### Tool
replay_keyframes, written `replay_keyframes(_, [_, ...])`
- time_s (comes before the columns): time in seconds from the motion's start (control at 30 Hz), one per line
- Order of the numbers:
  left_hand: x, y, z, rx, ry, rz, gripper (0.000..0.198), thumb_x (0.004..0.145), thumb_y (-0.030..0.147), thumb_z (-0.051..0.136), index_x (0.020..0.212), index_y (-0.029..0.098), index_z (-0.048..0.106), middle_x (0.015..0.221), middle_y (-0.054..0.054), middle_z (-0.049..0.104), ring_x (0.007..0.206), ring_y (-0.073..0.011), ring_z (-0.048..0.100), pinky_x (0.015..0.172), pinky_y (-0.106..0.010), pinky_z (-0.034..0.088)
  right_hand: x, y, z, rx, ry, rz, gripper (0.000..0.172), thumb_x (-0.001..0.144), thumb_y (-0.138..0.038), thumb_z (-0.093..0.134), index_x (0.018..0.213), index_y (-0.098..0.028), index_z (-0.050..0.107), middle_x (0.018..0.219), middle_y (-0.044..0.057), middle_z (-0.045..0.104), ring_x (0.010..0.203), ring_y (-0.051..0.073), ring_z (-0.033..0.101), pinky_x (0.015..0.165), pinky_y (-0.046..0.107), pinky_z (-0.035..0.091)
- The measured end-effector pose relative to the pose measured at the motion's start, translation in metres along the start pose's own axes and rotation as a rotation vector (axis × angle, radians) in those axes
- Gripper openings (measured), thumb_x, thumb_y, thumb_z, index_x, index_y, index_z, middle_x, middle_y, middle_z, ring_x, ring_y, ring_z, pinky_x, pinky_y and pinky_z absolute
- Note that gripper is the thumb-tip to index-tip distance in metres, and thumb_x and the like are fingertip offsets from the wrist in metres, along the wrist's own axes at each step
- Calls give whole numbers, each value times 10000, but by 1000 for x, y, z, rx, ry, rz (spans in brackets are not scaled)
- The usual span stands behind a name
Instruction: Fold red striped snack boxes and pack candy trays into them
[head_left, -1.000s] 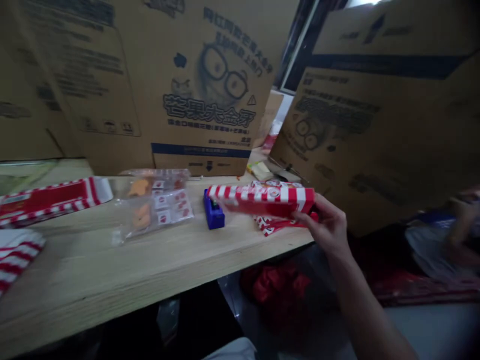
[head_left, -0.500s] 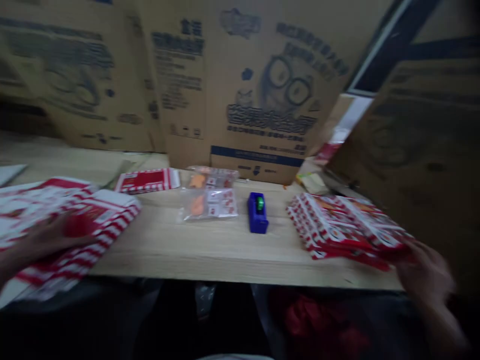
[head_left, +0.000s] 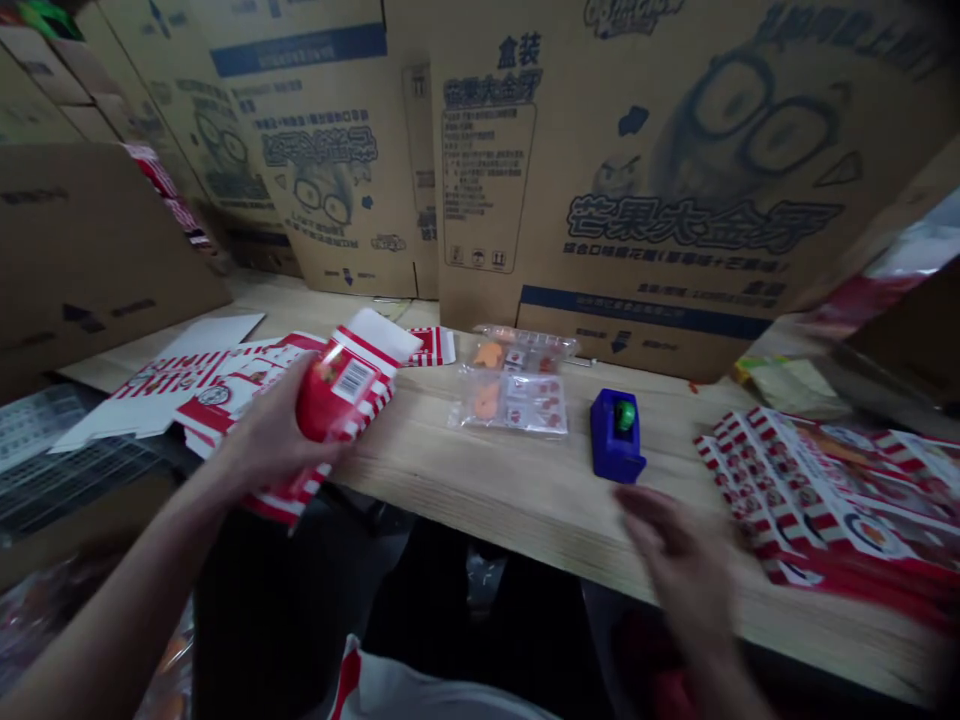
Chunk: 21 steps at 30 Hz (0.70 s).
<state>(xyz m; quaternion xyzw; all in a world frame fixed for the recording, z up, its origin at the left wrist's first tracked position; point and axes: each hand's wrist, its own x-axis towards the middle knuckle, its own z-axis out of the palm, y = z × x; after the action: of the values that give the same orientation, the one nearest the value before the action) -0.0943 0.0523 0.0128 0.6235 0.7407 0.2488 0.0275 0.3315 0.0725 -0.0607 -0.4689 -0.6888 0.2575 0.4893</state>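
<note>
My left hand [head_left: 281, 430] is closed round a red-and-white striped carton [head_left: 352, 385] with a barcode, lifted and tilted above the left part of the table. Beneath it lie flat printed carton blanks [head_left: 232, 385]. My right hand [head_left: 675, 545], smeared by motion, hangs over the table's front edge with nothing visible in it. It is between a blue tape dispenser [head_left: 616, 440] with a green roll and a stack of filled-looking striped cartons [head_left: 817, 500] at the right. Two clear bags [head_left: 517, 400] with orange pieces and printed cards lie at mid-table.
Large brown cardboard boxes [head_left: 480, 200] wall off the back of the table [head_left: 450, 480]. Behind the held carton lies another small red carton [head_left: 431, 345]. A wire rack [head_left: 82, 480] stands at the lower left. A yellowish packet [head_left: 795, 385] sits at the back right.
The view has swung left. My left hand has raised the striped carton off the blanks. My right hand has come away from the carton stack toward the middle.
</note>
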Motion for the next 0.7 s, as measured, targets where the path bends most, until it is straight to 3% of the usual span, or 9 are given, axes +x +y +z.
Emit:
replay_keyframes(0.07, [-24,30,22,-148,-35,101,1175,497,454,823,1480,166,247,1378,-168,505,1208,-404,511,993,-495,426,-5,-17,47,334,-208,180,462,740,-367,757,1165,-287,594,1105,81,697,983,265,680,851,435,569])
replay_keyframes(0.13, [-46,56,51,-259,-70,203,1176,498,416,823,1488,204,224,1390,-157,496,1236,-397,496,1024,-502,409,-7,-32,88,662,-427,343,706,631,-353,839,1258,-266,527,1220,107,646,1097,277,632,946,461,516])
replay_keyframes(0.23, [-69,85,92,-356,-66,223,1122,543,397,798,1477,161,222,1360,-199,504,1226,-395,499,1011,-519,411,-9,-44,115,847,-471,403,613,660,-361,821,1201,-238,559,1223,88,643,1122,257,616,994,441,479])
replay_keyframes(0.33, [-80,104,117,-428,-78,166,1073,575,386,783,1465,153,230,1309,-199,538,1180,-379,527,983,-532,420,-16,-40,105,865,-414,448,505,700,-325,796,1152,-225,594,1161,68,675,1086,235,635,987,405,482])
replay_keyframes(0.47, [-81,113,129,-569,-84,110,952,604,336,769,1425,144,327,1324,-184,526,1216,-352,497,1001,-507,414,-25,-20,79,752,-292,521,375,682,-328,803,1005,-184,676,969,61,738,895,235,692,849,375,539])
replay_keyframes(0.53, [-78,111,131,-673,-99,55,715,631,309,746,1284,142,508,1204,-147,611,1117,-322,569,952,-465,460,-27,-11,71,701,-238,548,287,675,-341,803,882,-168,707,846,52,749,769,230,697,759,364,555])
replay_keyframes(0.63, [-72,106,132,-940,-267,-100,305,686,344,718,917,147,687,868,-73,715,791,-256,664,733,-379,540,-25,-3,65,678,-243,561,248,659,-343,805,815,-168,726,779,42,748,711,231,692,710,362,559])
replay_keyframes(0.7, [-70,105,133,-1163,-382,-228,262,706,391,716,786,142,703,736,-48,719,649,-220,655,605,-324,533,-23,-1,63,675,-257,579,233,650,-338,805,798,-174,728,756,35,745,693,228,689,685,354,560])
